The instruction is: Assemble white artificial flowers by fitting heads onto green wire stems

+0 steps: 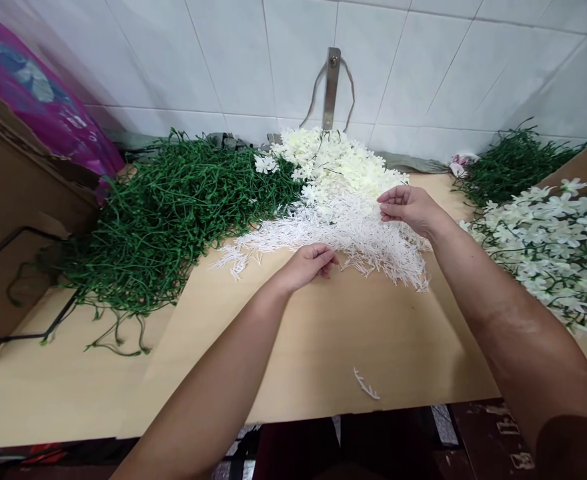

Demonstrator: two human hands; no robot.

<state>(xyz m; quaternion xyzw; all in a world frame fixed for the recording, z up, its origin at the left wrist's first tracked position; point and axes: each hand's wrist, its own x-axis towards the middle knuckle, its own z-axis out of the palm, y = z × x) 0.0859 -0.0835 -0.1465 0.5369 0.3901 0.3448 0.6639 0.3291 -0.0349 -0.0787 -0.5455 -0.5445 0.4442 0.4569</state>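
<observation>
- The white sprigs [393,250] lie in a loose, spread heap at the middle of the surface [333,347], in front of the cream petals [341,160] and just right of the green stems [188,200]
- One lone sprig [366,385] lies apart, near the front edge, with bare surface around it
- The sprigs look very light and thin, probably plastic, bendy rather than brittle, though their fine branches may snag on one another
- A sprig is likely best pinched by its plain end between thumb and fingertip, since a grip into the heap could drag several along
- The petals look soft and light, and would probably crease if squeezed; a gentle hold near the centre of a flower seems safest
- The stems seem springy and are tangled, so pulling one slowly by an end should suit them better than tugging
- The left hand [318,261] is at the heap's front edge, fingers curled in and thumb close against them; I cannot tell whether it holds anything
- The right hand [406,208] is at the right side, where petals meet sprigs, fingers bent and the gap to the thumb narrow; whether something thin is pinched there, or touched, I cannot tell
</observation>
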